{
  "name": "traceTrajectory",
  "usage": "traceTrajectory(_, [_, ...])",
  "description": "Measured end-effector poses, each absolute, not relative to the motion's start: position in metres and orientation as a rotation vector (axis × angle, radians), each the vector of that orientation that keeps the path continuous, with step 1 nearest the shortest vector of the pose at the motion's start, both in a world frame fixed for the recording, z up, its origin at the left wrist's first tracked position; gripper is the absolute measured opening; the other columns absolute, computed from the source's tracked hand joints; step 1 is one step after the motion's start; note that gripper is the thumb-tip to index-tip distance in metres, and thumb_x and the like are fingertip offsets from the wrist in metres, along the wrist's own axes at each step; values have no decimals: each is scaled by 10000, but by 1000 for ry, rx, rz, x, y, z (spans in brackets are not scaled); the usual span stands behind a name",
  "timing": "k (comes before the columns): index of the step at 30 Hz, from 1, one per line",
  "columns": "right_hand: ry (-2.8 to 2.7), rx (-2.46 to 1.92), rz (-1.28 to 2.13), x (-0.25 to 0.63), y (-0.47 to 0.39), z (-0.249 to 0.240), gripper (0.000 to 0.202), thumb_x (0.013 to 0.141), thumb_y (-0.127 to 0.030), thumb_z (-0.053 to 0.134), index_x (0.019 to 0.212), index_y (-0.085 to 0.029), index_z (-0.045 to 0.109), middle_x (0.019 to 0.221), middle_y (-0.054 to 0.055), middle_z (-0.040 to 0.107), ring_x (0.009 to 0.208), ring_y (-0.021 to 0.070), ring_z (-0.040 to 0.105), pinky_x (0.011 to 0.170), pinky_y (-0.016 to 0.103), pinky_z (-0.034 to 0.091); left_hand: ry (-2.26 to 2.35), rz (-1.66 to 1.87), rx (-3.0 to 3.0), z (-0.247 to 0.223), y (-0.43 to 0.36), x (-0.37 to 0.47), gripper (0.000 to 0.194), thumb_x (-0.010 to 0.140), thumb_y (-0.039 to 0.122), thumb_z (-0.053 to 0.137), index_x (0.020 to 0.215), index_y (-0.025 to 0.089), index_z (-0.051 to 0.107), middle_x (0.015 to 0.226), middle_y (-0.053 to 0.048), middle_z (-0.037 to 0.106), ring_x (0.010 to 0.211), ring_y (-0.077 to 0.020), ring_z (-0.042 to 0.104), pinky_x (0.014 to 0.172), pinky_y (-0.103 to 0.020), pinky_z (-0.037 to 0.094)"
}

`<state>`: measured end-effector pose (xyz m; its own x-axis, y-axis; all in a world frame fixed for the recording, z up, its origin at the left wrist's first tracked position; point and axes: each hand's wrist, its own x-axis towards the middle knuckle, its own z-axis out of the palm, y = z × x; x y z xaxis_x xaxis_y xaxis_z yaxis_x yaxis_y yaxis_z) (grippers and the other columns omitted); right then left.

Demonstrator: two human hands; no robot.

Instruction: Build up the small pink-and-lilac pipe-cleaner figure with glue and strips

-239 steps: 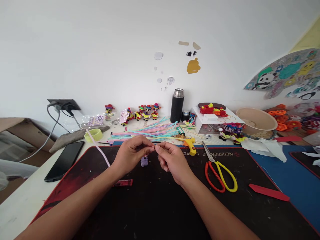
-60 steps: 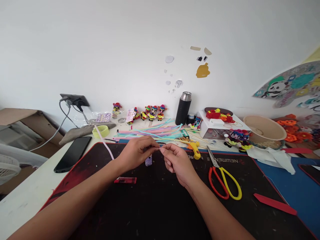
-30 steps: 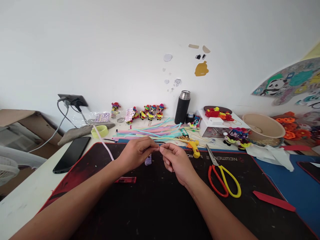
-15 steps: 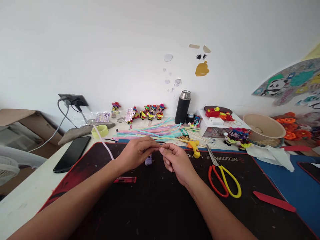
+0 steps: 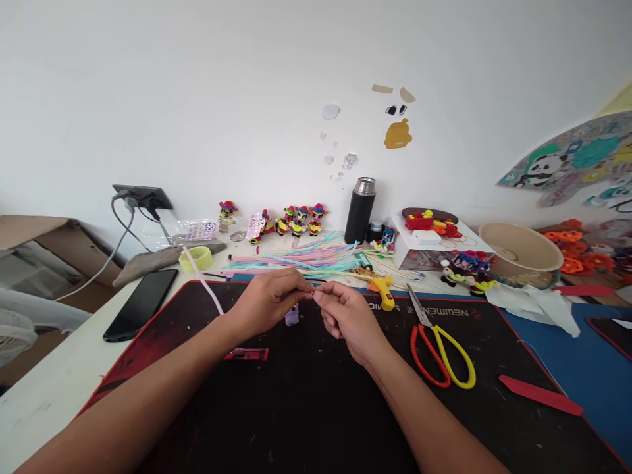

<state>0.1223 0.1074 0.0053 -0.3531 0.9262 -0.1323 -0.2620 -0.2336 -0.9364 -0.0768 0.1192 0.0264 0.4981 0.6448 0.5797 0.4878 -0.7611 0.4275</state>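
Observation:
My left hand (image 5: 269, 299) and my right hand (image 5: 348, 316) meet fingertip to fingertip above the dark mat (image 5: 296, 408). Both are closed in a pinch, and what lies between the tips is too small and covered to make out. A pale lilac pipe cleaner (image 5: 205, 283) sticks out up and left from behind my left wrist; the rest of it is hidden by the hand. Just under my fingers, a small purple piece (image 5: 292, 315) lies on the mat. A pink-red flat item (image 5: 245, 354) rests beside my left forearm.
Scissors (image 5: 434, 349) with red and yellow handles lie right of my hands, near a yellow glue gun (image 5: 385, 293). Behind are pastel pipe cleaners (image 5: 301, 258), a black flask (image 5: 360, 214) and small figures (image 5: 301, 220). A phone (image 5: 141, 306) lies left, a red strip (image 5: 540, 395) right.
The whole view has shifted very slightly. My hands keep the same pinch at almost the same place, and the things on the table have not moved.

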Motion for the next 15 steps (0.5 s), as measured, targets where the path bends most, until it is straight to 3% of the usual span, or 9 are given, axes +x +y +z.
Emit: traceTrajectory(15, [-1127, -939, 1726, 123, 106, 6, 349, 810, -490, 794, 896, -181, 656, 496, -105, 469, 367, 54, 343, 367, 190, 225, 1040, 1150, 2461, 25, 117, -75, 105, 976, 154, 660, 914, 184, 739, 800, -10, 744, 718, -132, 700, 672, -211, 526])
